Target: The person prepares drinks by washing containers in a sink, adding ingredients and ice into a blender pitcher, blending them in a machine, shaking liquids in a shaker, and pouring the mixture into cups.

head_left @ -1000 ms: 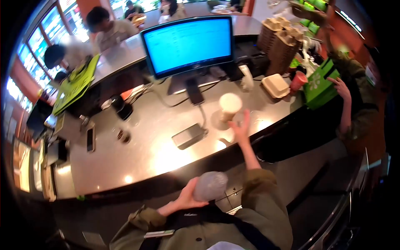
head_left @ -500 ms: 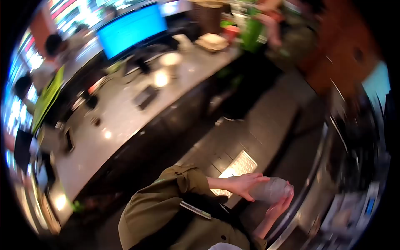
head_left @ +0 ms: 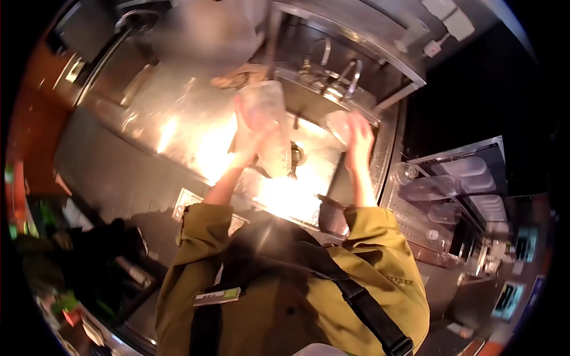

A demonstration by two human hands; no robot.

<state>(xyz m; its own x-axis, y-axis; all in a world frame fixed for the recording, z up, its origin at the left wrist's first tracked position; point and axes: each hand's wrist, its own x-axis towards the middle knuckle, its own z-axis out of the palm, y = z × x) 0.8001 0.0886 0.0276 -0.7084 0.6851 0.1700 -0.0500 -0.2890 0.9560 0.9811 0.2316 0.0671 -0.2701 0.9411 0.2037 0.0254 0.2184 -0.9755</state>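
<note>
My left hand [head_left: 252, 142] is closed around a tall translucent plastic container [head_left: 274, 127], which is tilted over the metal sink. Its fingers show faintly through the wall. My right hand [head_left: 360, 139] holds a smaller translucent piece [head_left: 338, 126] at the sink's right side; it looks like a lid or small cup, but blur and glare hide which. Between and below the hands lies the sink basin, with a round drain [head_left: 297, 154]. Two curved faucets [head_left: 354, 77] stand behind it.
A dark pot-like vessel [head_left: 332, 215] stands at the sink's near right. On the right, a rack [head_left: 418, 228] carries several clear plastic containers [head_left: 469, 172]. A metal shelf [head_left: 350, 35] overhangs the faucets. Another person's dark-clothed legs [head_left: 101, 255] appear at left.
My view has swung from the counter with a monitor to the sink. My hands, together around the translucent container before, are now apart, each with a translucent piece.
</note>
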